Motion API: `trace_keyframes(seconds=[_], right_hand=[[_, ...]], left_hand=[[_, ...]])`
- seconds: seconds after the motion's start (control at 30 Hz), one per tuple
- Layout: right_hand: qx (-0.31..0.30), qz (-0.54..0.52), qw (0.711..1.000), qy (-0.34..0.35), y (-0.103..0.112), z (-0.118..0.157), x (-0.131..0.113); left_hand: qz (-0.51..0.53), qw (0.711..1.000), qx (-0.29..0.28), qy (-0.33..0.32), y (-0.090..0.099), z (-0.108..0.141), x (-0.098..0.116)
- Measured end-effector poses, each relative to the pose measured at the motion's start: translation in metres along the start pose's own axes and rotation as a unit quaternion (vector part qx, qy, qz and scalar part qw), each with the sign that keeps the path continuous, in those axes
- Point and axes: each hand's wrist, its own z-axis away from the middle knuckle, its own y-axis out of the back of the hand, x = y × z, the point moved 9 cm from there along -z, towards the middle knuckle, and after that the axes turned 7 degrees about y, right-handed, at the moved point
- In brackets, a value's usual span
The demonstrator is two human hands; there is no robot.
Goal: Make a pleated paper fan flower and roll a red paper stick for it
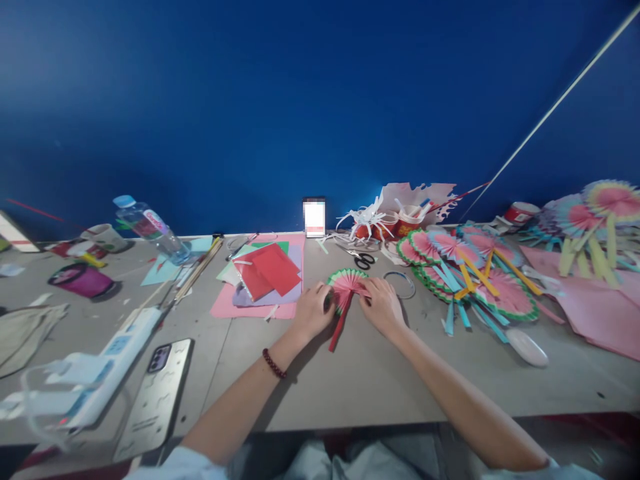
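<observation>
A pleated paper fan (345, 280), pink with a green and white rim, lies partly spread on the table between my hands. One red paper strip (337, 333) points down from it toward me. My left hand (316, 310) pinches the fan's left side, thumb and fingers curled round its edge. On the opposite side, my right hand (383, 303) closes its fingertips on the fan's right part. Just behind the fan lie black-handled scissors (363, 260), and a clear ring (401, 285) rests beyond my right hand.
Finished paper fans (470, 260) pile up at right, near a white computer mouse (527, 347). Coloured paper sheets (270, 273) lie left of my hands. Further left are a power strip (117, 363), a phone (155, 400) and a tilted water bottle (153, 227). A lit screen (315, 219) stands against the blue wall.
</observation>
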Motion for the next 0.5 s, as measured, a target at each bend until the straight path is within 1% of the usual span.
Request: trace_keyframes(seconds=[0.1, 0.2, 0.27, 0.4, 0.5], right_hand=[[-0.014, -0.013, 1.000, 0.024, -0.005, -0.001, -0.003], [-0.020, -0.009, 0.999, 0.036, -0.009, -0.001, -0.003], [-0.015, 0.002, 0.999, 0.031, -0.010, -0.001, -0.001], [0.002, 0.021, 1.000, 0.013, -0.009, 0.000, 0.004], [0.006, -0.006, 1.000, 0.008, -0.008, 0.000, 0.004]], left_hand=[[0.000, 1.000, -0.005, -0.023, -0.002, 0.000, 0.004], [0.005, 0.998, 0.005, -0.056, -0.001, 0.002, 0.009], [0.010, 0.998, 0.015, -0.066, 0.001, 0.002, 0.010], [0.010, 0.998, 0.037, -0.059, 0.004, 0.003, 0.010], [-0.014, 0.997, 0.043, -0.066, 0.001, 0.005, 0.013]])
